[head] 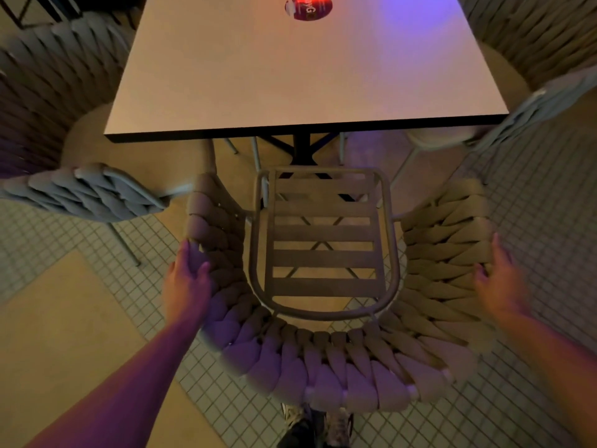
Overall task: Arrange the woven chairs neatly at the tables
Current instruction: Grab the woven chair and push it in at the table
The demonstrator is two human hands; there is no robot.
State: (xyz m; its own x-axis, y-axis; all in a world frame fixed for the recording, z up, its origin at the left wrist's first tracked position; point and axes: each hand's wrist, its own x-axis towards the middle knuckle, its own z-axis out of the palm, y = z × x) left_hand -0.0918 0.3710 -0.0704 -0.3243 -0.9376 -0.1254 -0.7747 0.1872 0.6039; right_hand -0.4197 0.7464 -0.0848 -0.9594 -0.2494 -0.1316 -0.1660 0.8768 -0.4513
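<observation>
At the far left a neighbouring chair (87, 195) stood at the table's left side, its woven arm close to ours. Our left hand (187, 279) lay on the outer rim of the left armrest of the woven chair (326, 357), fingers together along the weave and thumb hooked inside, more resting than clamping. The chair faced the table (290, 76), its slatted seat (324, 240) not yet under the table edge, so we judged we were at the step of pushing this chair in. The next move probably needed an even, straight push from both arms, keeping clear of the side chairs. Our right hand (496, 286) was flat against the outside of the right armrest, fingers straight and together, blurred. On the table, a round red sticker (308, 7) showed letters we could not read.
</observation>
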